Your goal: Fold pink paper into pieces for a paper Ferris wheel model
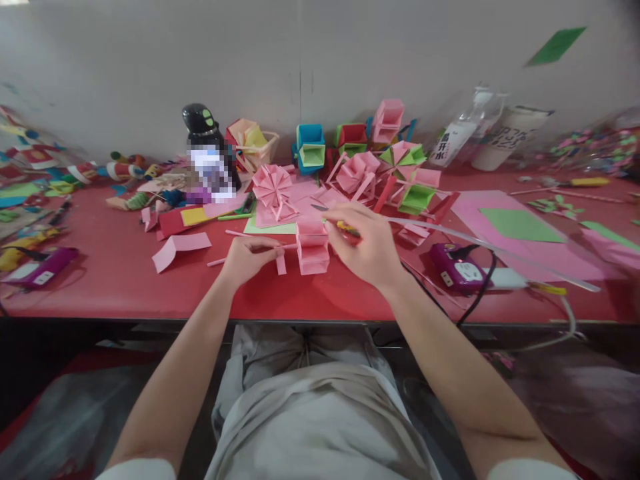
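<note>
A small pink folded-paper box with stacked open compartments stands near the front of the red table. My left hand is closed, pinching a thin rolled pink paper stick that reaches the box's left side. A short pink strip hangs by its fingertips. My right hand is closed at the box's upper right edge, fingertips against the paper. Partly hidden beneath it is a yellow and black object. A dark pointed tip shows beyond its fingers. A long translucent stick runs rightward from behind it.
A folded pink sheet lies to the left. Pink paper wheels and coloured paper boxes crowd the back beside a black bottle. Purple power strips sit at both sides, with cables on the right. A clear bottle leans back right.
</note>
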A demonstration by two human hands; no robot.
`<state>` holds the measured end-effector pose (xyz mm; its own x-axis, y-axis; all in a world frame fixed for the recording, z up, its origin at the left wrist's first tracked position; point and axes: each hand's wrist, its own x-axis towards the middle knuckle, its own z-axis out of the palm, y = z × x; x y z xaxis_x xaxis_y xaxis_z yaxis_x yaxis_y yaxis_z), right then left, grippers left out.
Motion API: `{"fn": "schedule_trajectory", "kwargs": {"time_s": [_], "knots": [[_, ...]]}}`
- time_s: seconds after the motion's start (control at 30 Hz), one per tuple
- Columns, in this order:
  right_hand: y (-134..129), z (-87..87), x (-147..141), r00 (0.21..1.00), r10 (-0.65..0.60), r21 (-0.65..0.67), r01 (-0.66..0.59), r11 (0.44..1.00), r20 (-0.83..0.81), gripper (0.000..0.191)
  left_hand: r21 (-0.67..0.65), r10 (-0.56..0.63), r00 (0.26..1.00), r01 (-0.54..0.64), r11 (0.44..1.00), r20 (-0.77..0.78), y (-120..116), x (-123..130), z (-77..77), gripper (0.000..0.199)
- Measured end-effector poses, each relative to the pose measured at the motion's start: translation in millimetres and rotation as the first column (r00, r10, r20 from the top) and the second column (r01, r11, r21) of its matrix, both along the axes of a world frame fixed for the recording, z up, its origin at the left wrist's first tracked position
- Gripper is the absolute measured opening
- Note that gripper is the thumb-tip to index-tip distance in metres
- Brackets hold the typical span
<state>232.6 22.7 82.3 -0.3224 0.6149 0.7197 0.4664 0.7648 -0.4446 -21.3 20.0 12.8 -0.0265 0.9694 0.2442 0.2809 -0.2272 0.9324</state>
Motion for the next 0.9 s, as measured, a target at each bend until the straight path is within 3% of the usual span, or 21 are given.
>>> {"fn": "schedule_trajectory", "kwargs": {"time_s": [0.1, 0.23, 0.33, 0.47, 0.73, 0.9], "knots": [[2, -19.9, 26, 0.994, -0.051, -0.049, 0.046, 0.998, -0.101, 0.018, -0.019, -0.033, 0.999, 0.033, 0.999, 0.023, 6, -2, 0.9, 0.028], [8, -40.5, 50, 0.993, -0.088, -0.266, 0.066, 0.962, -0.074, 0.024, -0.056, -0.044, 0.998, 0.047, 0.997, 0.043, 14, -3, 4.6, 0.029], [17, -49.8, 60, 0.999, -0.033, -0.424, 0.042, 0.904, 0.029, 0.040, -0.055, -0.071, 0.995, 0.075, 0.996, 0.076, 19, -4, 6.7, 0.028], [29, -55.6, 62, 0.997, 0.048, -0.528, -0.009, 0.849, 0.059, 0.054, -0.055, -0.103, 0.991, 0.108, 0.993, 0.091, 21, -7, 6.1, 0.026], [33, -58.5, 55, 0.986, 0.088, -0.590, -0.154, 0.793, -0.139, 0.051, -0.042, -0.120, 0.981, 0.127, 0.991, 0.151, 17, -7, 3.7, 0.025], [29, -59.4, 53, 0.988, 0.105, -0.466, -0.146, 0.873, -0.113, 0.030, -0.036, -0.124, 0.985, 0.129, 0.991, 0.118, 16, -9, 3.4, 0.026]]}}
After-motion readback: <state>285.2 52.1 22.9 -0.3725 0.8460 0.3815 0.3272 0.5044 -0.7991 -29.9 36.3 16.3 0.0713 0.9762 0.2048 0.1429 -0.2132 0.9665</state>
